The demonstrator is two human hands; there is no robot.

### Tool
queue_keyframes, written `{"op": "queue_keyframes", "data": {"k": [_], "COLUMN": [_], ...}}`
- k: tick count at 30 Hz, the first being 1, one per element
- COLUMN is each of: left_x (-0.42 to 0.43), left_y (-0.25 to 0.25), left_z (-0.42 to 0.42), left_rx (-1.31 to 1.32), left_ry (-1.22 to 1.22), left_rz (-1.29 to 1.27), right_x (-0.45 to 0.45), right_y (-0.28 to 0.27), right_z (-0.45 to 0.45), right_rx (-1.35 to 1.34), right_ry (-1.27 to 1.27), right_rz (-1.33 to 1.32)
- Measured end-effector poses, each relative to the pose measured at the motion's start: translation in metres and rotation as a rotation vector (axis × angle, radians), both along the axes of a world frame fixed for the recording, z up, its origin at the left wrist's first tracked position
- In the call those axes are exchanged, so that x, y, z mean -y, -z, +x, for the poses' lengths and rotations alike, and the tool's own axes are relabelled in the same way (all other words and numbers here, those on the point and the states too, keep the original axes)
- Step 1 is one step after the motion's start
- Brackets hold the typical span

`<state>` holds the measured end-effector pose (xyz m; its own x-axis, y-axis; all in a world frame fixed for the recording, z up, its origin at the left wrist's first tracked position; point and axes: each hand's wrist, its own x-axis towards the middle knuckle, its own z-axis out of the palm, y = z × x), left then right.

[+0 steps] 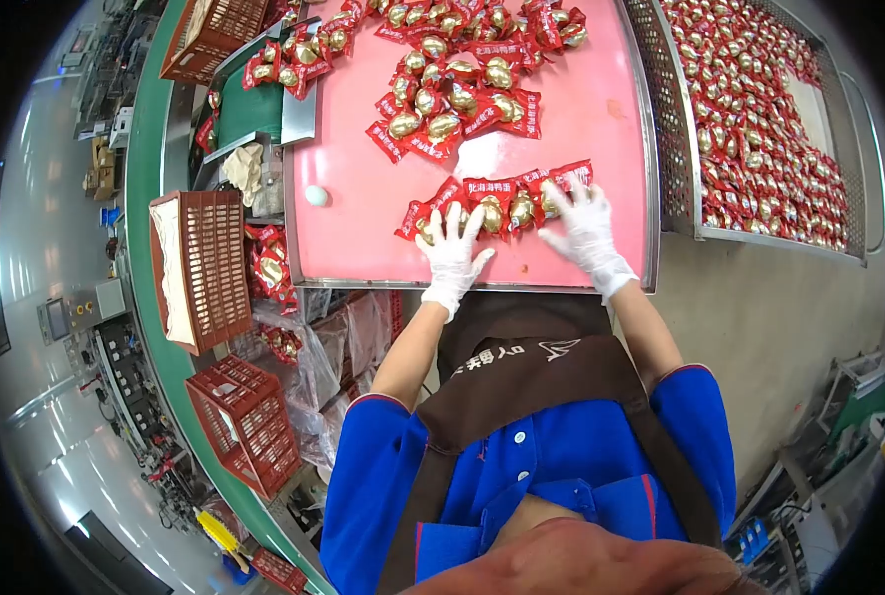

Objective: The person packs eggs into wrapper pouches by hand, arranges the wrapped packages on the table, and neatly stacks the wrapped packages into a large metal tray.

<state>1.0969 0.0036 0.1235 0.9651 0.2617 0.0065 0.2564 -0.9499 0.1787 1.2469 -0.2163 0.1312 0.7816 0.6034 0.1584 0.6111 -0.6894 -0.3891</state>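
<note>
A row of red packets with gold egg-shaped middles (pixel 492 215) lies across the near part of the pink tabletop (pixel 353 213). My left hand (pixel 452 260), in a white glove, rests its spread fingers on the packet at the row's left end. On the right end of the row lie the spread fingers of my gloved right hand (pixel 589 238). Both hands are open, and neither is wrapped round a packet. Farther back is a loose pile of the same packets (pixel 452 99). One pale bluish egg (pixel 316 195) sits by itself near the table's left edge.
A perforated metal tray (pixel 683 129) full of similar packets stands to the right. On the left, a green conveyor (pixel 168 297) carries red-brown plastic crates (pixel 204 263). A metal chute (pixel 301 117) with several packets meets the table's left side. A crumpled cloth (pixel 244 174) lies beside it.
</note>
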Motion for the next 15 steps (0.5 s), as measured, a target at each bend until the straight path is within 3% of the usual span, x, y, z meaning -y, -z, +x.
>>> {"op": "queue_keyframes", "data": {"k": [2, 4, 6, 10, 15], "left_x": [0.002, -0.015, -0.023, -0.029, -0.045], "left_y": [0.006, 0.006, 0.008, 0.009, 0.020], "left_z": [0.013, 0.025, 0.028, 0.024, 0.039], "left_rx": [-0.066, -0.047, -0.090, -0.097, -0.169], "left_ry": [-0.028, -0.008, 0.012, 0.040, 0.082], "left_rz": [0.059, -0.037, -0.061, -0.070, -0.112], "right_x": [-0.019, -0.039, -0.046, -0.053, -0.055], "right_y": [-0.003, 0.004, 0.008, 0.017, 0.013], "right_z": [-0.008, 0.003, 0.009, -0.010, -0.007], "right_rx": [0.185, -0.004, -0.020, -0.110, -0.039], "right_ry": [-0.120, -0.152, -0.198, -0.180, -0.181], "right_rz": [-0.182, -0.285, -0.359, -0.381, -0.384]}}
